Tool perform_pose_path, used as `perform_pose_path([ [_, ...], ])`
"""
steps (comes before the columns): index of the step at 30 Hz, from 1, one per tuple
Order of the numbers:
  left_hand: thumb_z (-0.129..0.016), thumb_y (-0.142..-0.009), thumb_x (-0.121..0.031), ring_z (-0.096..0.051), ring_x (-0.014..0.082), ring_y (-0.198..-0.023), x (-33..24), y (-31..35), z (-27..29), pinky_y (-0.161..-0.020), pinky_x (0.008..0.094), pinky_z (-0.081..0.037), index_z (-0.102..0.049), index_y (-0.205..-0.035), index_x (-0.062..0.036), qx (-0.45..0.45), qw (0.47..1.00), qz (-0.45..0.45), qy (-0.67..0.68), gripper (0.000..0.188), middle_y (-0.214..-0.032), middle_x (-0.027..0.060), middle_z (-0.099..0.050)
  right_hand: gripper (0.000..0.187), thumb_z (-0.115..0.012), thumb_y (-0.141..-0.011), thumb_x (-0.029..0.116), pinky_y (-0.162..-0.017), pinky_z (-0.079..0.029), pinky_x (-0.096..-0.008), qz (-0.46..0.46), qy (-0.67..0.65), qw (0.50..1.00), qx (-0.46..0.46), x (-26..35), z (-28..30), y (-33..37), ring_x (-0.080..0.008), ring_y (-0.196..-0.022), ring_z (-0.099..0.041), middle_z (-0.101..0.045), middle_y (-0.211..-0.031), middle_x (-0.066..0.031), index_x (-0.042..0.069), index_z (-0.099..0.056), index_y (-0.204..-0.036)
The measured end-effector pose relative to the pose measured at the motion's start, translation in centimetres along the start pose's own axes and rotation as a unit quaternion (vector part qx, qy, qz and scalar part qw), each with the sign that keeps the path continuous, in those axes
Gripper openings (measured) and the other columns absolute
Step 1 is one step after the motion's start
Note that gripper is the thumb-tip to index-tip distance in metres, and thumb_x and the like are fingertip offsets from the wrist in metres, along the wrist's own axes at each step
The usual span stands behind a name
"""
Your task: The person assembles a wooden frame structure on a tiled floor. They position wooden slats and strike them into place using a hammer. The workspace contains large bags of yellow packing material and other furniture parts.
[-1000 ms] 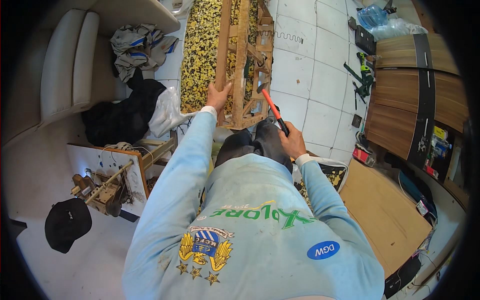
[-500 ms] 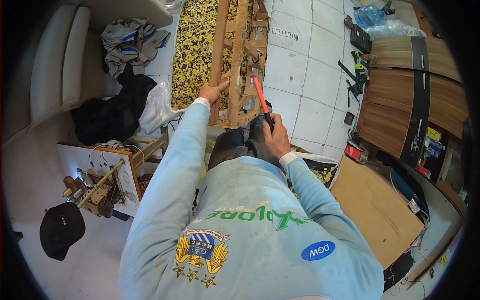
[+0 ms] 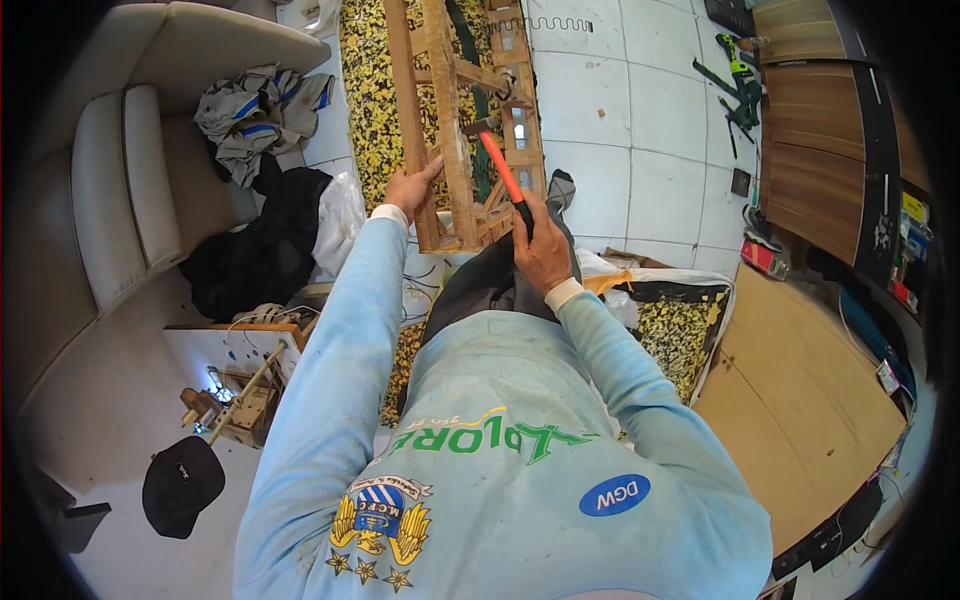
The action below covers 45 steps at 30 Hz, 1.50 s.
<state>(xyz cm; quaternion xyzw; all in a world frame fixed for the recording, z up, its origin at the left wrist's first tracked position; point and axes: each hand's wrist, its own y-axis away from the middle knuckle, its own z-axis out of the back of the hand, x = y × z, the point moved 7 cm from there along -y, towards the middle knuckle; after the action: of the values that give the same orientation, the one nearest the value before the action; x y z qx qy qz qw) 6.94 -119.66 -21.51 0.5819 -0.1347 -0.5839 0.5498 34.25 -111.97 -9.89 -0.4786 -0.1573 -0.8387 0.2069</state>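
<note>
A long wooden frame (image 3: 455, 190) of several rails and cross pieces stands in front of me at the top middle. My left hand (image 3: 408, 193) is closed round the near end of its left rail, the index finger stretched along the wood. In my right hand (image 3: 545, 250) is a hammer (image 3: 502, 165) with a red and black handle, gripped near the handle's end. Its dark head lies between the middle and right rails; whether it touches wood I cannot tell. Dark green strapping (image 3: 480, 105) shows between the rails.
Speckled yellow-black foam (image 3: 375, 90) lies under the frame. A zigzag spring (image 3: 560, 25) and a green-black drill (image 3: 742, 75) rest on the tiles. A beige sofa (image 3: 100, 180) and black cloth (image 3: 260, 235) are left; a brown board (image 3: 800, 400) and wooden cabinet (image 3: 815, 150) stand right.
The hammer has moved left, and its head now shows inside the frame. The frame is turned so that its rails look wider apart. My left hand keeps its hold, and the view has shifted.
</note>
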Motion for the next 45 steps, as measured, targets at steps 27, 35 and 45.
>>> perform_pose_path([
  [27,-0.089,-0.081,-0.044,-0.066,0.0196,-0.082,-1.2,1.5,0.4,-0.075,0.0363,-0.056,-0.061,-0.129,0.0045,-0.047,0.999,-0.008,0.000,0.074,-0.099,0.0127,-0.072,0.054,-0.062,-0.101,0.013,-0.060,-0.055,-0.0485,0.064,0.120,0.991,0.010,3.5,2.0,-0.6,-0.0399,-0.077,-0.068,-0.066,-0.096,-0.0148,0.020,-0.046,-0.152],
  [35,-0.092,-0.075,-0.049,-0.067,0.0280,-0.109,0.1,0.6,0.4,-0.094,0.0389,-0.054,-0.059,-0.129,0.0097,-0.073,0.997,-0.006,0.007,0.087,-0.123,0.0216,-0.068,0.056,-0.062,-0.100,0.010,-0.063,-0.056,-0.0467,0.079,0.114,0.990,-0.003,3.4,2.4,0.0,-0.0396,-0.078,-0.069,-0.069,-0.102,-0.0166,0.017,-0.044,-0.153],
  [45,-0.068,-0.091,-0.063,-0.066,0.0270,-0.109,2.1,0.0,0.3,-0.097,0.0364,-0.051,-0.061,-0.131,0.0008,-0.069,0.995,-0.068,0.023,0.076,-0.122,0.0160,-0.069,0.036,-0.062,-0.099,0.022,-0.073,-0.055,-0.0515,0.066,-0.014,0.982,0.176,6.8,2.1,-1.8,-0.0444,-0.086,-0.069,-0.070,-0.099,-0.0215,0.009,-0.055,-0.132],
])
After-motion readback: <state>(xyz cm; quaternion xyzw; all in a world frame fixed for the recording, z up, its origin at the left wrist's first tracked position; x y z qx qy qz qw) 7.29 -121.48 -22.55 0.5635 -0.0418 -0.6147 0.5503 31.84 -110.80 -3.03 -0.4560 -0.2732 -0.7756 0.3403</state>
